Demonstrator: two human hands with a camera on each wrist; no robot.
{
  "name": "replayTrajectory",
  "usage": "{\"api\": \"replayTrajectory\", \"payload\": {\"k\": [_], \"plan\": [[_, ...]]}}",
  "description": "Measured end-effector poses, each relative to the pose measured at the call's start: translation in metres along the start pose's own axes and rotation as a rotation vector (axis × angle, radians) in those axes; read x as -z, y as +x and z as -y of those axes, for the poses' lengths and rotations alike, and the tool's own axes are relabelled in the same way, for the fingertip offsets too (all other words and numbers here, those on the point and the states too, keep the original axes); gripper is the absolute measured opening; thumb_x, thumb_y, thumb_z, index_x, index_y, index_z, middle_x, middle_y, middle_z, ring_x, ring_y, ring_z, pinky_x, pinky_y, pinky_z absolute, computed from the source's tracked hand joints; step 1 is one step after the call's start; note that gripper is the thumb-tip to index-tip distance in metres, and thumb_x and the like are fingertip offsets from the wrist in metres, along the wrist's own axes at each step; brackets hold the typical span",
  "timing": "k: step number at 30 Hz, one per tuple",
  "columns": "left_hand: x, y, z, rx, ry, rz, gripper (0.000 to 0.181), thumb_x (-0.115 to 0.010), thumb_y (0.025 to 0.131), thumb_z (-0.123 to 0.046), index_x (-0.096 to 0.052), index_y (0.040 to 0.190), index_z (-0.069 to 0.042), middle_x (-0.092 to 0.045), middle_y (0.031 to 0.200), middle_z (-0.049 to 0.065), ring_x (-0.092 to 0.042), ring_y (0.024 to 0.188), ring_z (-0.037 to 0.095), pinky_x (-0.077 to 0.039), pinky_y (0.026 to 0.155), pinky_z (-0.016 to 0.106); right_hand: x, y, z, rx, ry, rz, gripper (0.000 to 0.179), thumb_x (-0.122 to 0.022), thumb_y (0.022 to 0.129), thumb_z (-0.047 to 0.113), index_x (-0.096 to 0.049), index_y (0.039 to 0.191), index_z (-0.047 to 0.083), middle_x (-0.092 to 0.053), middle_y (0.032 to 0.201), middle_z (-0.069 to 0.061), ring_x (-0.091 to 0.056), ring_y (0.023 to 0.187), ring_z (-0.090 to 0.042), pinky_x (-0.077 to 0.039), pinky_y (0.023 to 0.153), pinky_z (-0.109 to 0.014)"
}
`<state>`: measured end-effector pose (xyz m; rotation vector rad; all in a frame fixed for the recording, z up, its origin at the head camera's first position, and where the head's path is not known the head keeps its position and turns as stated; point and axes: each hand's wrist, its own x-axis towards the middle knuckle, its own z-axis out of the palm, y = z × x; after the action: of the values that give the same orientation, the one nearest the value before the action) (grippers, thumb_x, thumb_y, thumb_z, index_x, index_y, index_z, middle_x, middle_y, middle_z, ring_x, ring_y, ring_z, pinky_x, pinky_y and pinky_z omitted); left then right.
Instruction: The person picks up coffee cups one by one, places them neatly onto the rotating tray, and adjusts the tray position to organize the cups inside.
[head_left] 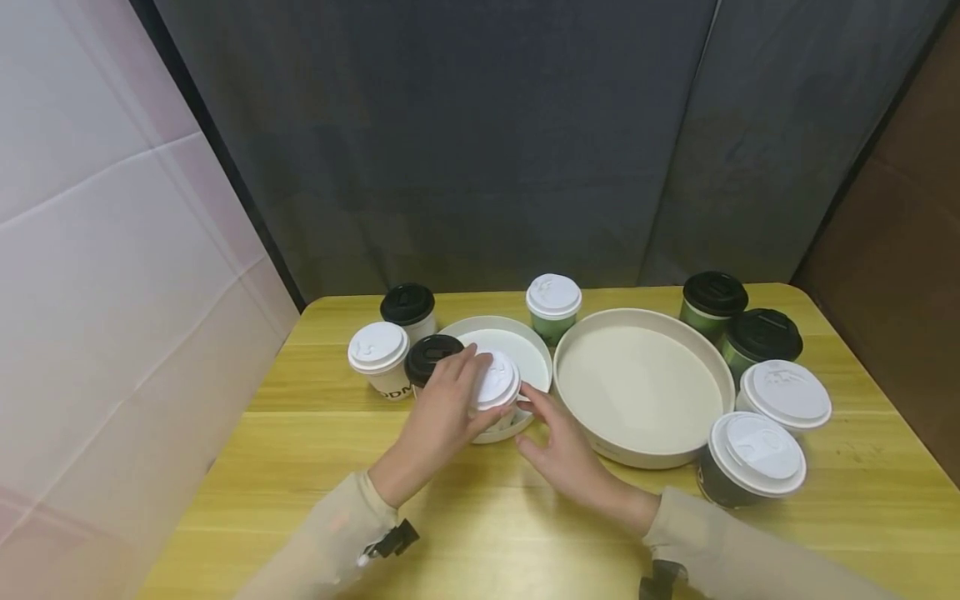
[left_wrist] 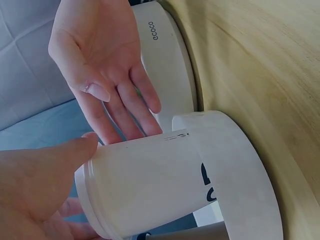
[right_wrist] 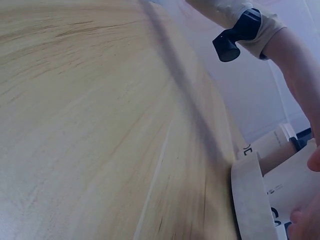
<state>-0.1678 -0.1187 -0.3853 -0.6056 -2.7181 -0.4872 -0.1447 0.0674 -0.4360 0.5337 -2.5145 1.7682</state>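
My left hand [head_left: 435, 417] grips a white paper cup [left_wrist: 145, 182] near its white lid [head_left: 501, 379], thumb on one side and fingers on the other. The cup is upright, with its lower part behind the wall of a small round white tray [head_left: 531, 358]. On the cup's right is my right hand [head_left: 562, 450], its fingers loosely extended and fingertips right at the cup's side. In the left wrist view the right palm [left_wrist: 107, 55] faces the camera and holds nothing. A black-lidded cup [head_left: 431, 354] stands close to my left fingers.
Left of the small tray stand a white-lidded cup [head_left: 378, 350] and a black-lidded cup [head_left: 408, 307]. A green cup [head_left: 553, 304] stands behind. A larger cream tray [head_left: 645, 387] lies to the right, with black-lidded green cups [head_left: 763, 337] and white-lidded cups [head_left: 757, 454] along its right side.
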Motion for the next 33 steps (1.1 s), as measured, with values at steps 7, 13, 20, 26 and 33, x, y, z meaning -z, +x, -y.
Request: {"api": "replayTrajectory", "payload": {"k": [7, 13, 20, 26, 33], "plan": [[-0.0019, 0.0017, -0.0021, -0.014, -0.012, -0.028, 0.065, -0.077, 0.083, -0.043, -0.055, 0.133, -0.007, -0.054, 0.142, 0.021, -0.053, 0.128, 0.036, -0.050, 0.104, 0.051, 0.0000, -0.0006, -0.0007, 0.001, 0.004, -0.003, 0.074, -0.064, 0.084, 0.001, -0.036, 0.152, 0.009, -0.053, 0.146, -0.008, -0.055, 0.132, -0.027, -0.040, 0.115, -0.052], [-0.0028, 0.0016, -0.0022, -0.013, 0.008, -0.035, 0.064, -0.076, 0.084, -0.044, -0.055, 0.133, -0.008, -0.054, 0.142, 0.021, -0.053, 0.127, 0.036, -0.050, 0.104, 0.049, -0.0004, -0.0001, -0.0016, 0.000, -0.003, 0.001, 0.075, -0.064, 0.084, 0.001, -0.036, 0.153, 0.009, -0.052, 0.148, -0.008, -0.056, 0.132, -0.026, -0.040, 0.115, -0.052], [-0.0038, -0.0006, -0.0012, 0.003, 0.025, -0.018, 0.065, -0.075, 0.085, -0.044, -0.053, 0.135, -0.009, -0.050, 0.146, 0.020, -0.051, 0.131, 0.035, -0.049, 0.106, 0.051, -0.0018, -0.0007, -0.0012, -0.019, -0.004, 0.018, 0.076, -0.064, 0.085, 0.000, -0.033, 0.154, 0.009, -0.046, 0.153, -0.007, -0.055, 0.133, -0.026, -0.038, 0.116, -0.053], [-0.0046, -0.0023, -0.0011, 0.001, 0.035, -0.020, 0.066, -0.075, 0.085, -0.044, -0.052, 0.136, -0.009, -0.048, 0.147, 0.021, -0.051, 0.131, 0.037, -0.049, 0.106, 0.052, -0.0019, -0.0015, -0.0006, -0.022, -0.001, 0.029, 0.076, -0.064, 0.086, 0.000, -0.032, 0.154, 0.010, -0.043, 0.155, -0.006, -0.054, 0.134, -0.028, -0.037, 0.116, -0.054], [-0.0021, -0.0041, -0.0001, -0.022, 0.033, -0.067, 0.072, -0.078, 0.082, -0.044, -0.051, 0.136, -0.005, -0.048, 0.146, 0.021, -0.049, 0.131, 0.037, -0.048, 0.107, 0.052, -0.0010, -0.0022, -0.0008, -0.018, -0.032, 0.032, 0.075, -0.064, 0.087, 0.003, -0.033, 0.154, 0.011, -0.043, 0.155, -0.008, -0.053, 0.134, -0.030, -0.038, 0.116, -0.053]]}}
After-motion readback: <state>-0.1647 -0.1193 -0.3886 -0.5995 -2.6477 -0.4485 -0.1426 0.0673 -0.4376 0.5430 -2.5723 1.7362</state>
